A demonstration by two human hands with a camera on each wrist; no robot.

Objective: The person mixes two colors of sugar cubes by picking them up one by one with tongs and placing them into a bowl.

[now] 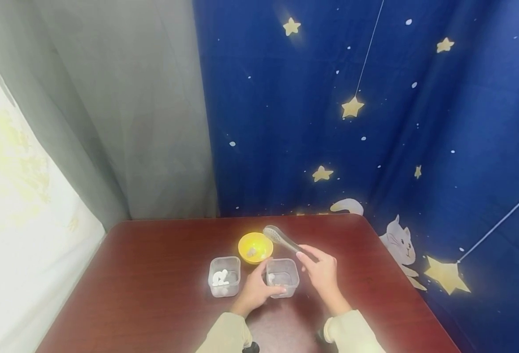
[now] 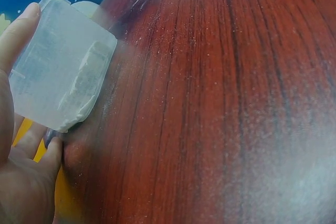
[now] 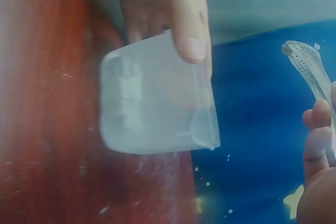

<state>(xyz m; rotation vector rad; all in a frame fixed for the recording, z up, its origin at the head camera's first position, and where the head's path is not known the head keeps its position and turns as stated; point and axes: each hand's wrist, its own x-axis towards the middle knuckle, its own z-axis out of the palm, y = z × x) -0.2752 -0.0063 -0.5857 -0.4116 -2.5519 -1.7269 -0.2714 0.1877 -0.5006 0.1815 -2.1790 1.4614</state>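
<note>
A person sits at a dark red table [image 1: 153, 274] with both hands out in front. The left hand [image 1: 254, 289] grips a small clear box [image 1: 282, 277], with the thumb on one side wall and the fingers curled round the other side. The left wrist view shows the thumb lying along the edge of the box, and the right wrist view shows a fingertip [image 3: 190, 45] pressed on its rim. The box stands on the table, right between the two hands, and something small and pale lies in the bottom of it. The right hand [image 1: 323, 274] holds a pair of silver tongs [image 1: 281, 239]. The fingers are wrapped round the handle end, and the spoon-like tips, which have little holes in them, point up and away over the table. The tips hang in the air just beside a yellow bowl [image 1: 255, 247]. The yellow bowl sits just behind the clear box and has a few small bits inside it. A second clear box [image 1: 224, 276] stands to the left of the first one, near it but not touching. It has white lumps in it. Behind the table hangs a blue cloth [image 1: 374, 122] with yellow stars and a white cat on it, and next to that hangs a grey curtain [image 1: 131, 108].
</note>
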